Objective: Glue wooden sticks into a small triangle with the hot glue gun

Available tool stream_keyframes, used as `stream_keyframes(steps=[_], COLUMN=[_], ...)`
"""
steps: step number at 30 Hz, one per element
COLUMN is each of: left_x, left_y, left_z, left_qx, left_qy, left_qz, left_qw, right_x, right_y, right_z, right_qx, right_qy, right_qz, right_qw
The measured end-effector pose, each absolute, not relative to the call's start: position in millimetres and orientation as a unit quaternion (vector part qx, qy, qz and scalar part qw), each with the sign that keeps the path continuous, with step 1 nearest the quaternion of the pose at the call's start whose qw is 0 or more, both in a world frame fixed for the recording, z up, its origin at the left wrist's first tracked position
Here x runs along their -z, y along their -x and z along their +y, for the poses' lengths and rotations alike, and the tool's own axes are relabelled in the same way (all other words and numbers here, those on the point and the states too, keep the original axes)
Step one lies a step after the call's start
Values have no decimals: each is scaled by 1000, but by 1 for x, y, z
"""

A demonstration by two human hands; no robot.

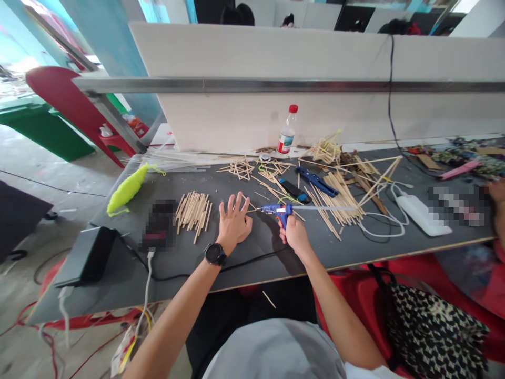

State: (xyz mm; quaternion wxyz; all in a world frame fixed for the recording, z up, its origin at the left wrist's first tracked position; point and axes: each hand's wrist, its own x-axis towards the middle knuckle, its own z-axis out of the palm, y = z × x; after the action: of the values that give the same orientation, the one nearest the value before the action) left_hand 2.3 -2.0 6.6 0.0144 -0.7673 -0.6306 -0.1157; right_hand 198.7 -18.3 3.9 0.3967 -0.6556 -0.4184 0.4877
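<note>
My right hand is wrapped round the handle of a blue hot glue gun. A long pale glue stick juts out of the gun's back, and its nozzle points left. Just left of that nozzle, my left hand lies on the table with its fingers spread. A thin wooden stick shows by its fingertips; whether the hand presses on it I cannot tell. To the left of this hand lies a pile of short wooden sticks. Star-like stick frames rest behind the hands.
Blue-handled pliers, a dark cutter and more sticks lie behind and right. A bottle stands against the partition. A white power strip and another person's hand are at right; a yellow-green yarn bundle is left.
</note>
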Motion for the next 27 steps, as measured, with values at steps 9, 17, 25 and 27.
stream_keyframes(steps=[9, 17, 25, 27], left_x=[-9, -8, -5, -5], left_y=[-3, -3, -2, -2], left_z=[-3, -2, -2, -2], left_qx=[115, 113, 111, 108], left_qy=[767, 767, 768, 767], left_qz=[-631, -631, -631, -631], left_qw=[10, 12, 20, 22], right_x=[-6, -9, -4, -3], right_y=[-199, -197, -199, -199], right_z=[-18, -19, -18, -18], right_qx=[-503, -517, -534, -532], right_qy=[660, 642, 610, 605], right_qz=[-405, -407, -417, -424], right_qw=[383, 393, 411, 413])
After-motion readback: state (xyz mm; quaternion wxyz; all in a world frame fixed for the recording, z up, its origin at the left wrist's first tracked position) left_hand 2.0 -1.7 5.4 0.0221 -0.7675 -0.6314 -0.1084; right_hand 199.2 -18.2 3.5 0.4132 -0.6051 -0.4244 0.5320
